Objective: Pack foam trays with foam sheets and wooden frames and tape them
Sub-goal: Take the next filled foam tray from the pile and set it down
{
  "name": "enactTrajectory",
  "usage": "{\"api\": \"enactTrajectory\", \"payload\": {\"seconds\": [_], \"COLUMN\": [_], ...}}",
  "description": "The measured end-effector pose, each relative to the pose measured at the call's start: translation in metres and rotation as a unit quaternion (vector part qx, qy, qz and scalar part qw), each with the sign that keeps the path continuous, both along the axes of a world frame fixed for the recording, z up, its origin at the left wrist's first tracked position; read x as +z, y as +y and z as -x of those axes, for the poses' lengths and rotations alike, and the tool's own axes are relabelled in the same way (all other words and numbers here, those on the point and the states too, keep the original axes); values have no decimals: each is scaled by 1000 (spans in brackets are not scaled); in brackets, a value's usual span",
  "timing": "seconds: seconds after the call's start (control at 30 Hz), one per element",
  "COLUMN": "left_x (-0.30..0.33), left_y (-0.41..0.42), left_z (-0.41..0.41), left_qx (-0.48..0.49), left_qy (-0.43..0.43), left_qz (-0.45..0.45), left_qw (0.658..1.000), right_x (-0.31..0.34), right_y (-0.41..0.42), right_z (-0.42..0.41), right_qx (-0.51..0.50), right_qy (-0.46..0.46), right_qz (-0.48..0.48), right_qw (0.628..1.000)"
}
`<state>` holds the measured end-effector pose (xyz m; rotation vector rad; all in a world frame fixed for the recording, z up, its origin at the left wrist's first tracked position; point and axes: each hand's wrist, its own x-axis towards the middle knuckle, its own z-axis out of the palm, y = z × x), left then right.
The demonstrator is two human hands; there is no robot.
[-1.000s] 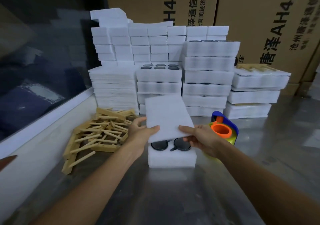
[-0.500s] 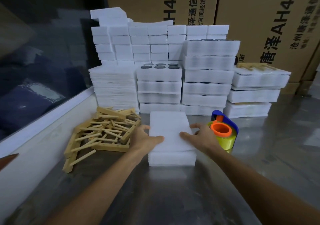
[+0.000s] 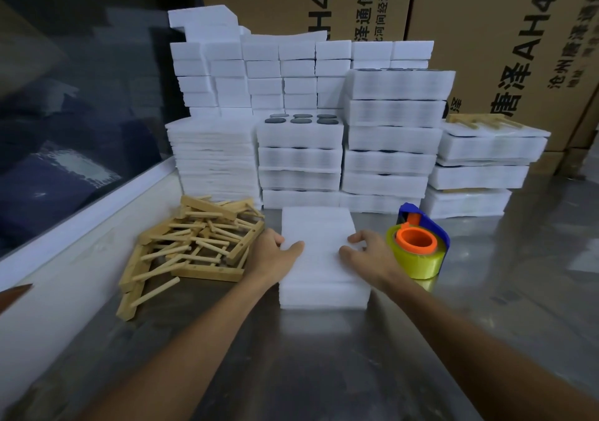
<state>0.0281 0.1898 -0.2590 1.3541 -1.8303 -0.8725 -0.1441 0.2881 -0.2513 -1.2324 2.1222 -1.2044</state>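
A single head-worn wide-angle view looks forward and steeply down from above the near edge of the shiny grey metal table (image 3: 324, 372). It sits close enough that both bare forearms run in from the bottom corners, meeting at the white foam tray (image 3: 324, 294) near the middle. The view faces the table's far edge, where stacked white foam blocks (image 3: 392, 135) and brown cardboard cartons (image 3: 486, 15) fill the top. Straight lines bow toward the borders.
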Motion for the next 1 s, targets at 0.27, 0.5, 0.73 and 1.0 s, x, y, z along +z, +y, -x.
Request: {"api": "enactTrajectory", "payload": {"seconds": [0.27,0.5,0.73,1.0], "left_x": [-4,-6,-9,-13], "left_y": [4,-6,-17,-23], "left_z": [1,4,13,21], "left_qx": [-4,-110,-69,-71], "left_qy": [5,6,-24,78], "left_qz": [4,-27,-6,-101], "left_qw": [1000,994,997,989], "right_x": [-1,4,-5,-8], "right_y": [6,-10,-24,-27], "right_z": [-1,3,6,10], "right_qx": [-26,8,64,57], "right_qy": [10,16,6,-123], "right_qz": [32,-7,-63,-48], "right_qw": [999,1000,996,990]}}
